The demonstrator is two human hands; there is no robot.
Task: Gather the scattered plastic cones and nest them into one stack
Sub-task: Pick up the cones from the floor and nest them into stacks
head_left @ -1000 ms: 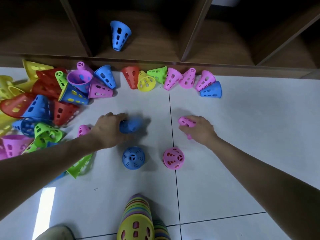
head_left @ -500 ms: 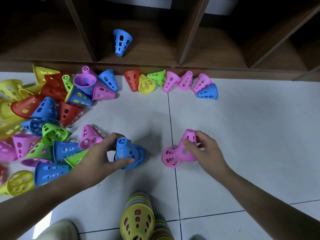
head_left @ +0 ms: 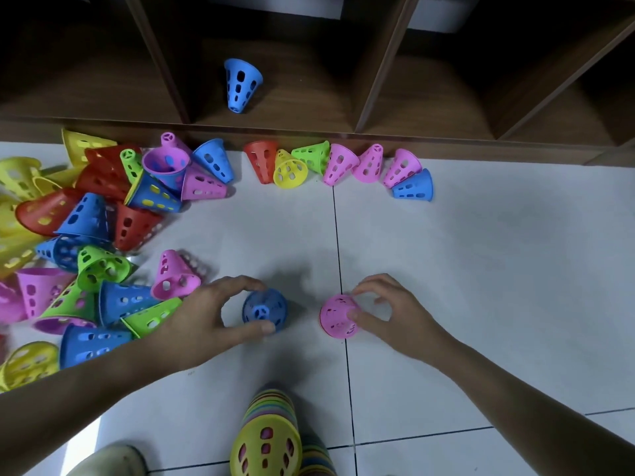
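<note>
A blue cone (head_left: 264, 310) stands upright on the white floor, seen from above. My left hand (head_left: 213, 317) curls round it, thumb on its near side and forefinger arched over its far side. A pink cone (head_left: 338, 316) stands upright to the right of it. My right hand (head_left: 390, 312) pinches this one between thumb and fingers. A tall nested stack of many colours (head_left: 266, 438), yellow cone outermost, lies at the bottom centre. Several loose cones are heaped at the left (head_left: 92, 221). A row of cones (head_left: 338, 164) lies along the shelf base.
A dark wooden shelf unit (head_left: 371, 63) runs across the far side, with a single blue cone (head_left: 240, 84) lying in one compartment. A shoe tip (head_left: 110, 460) shows at the bottom left. White tiles (head_left: 498, 269) stretch to the right of my hands.
Both hands have brought their tilted cones down onto the upright cones of the same colour: blue over blue, pink over pink. The view has shifted slightly.
</note>
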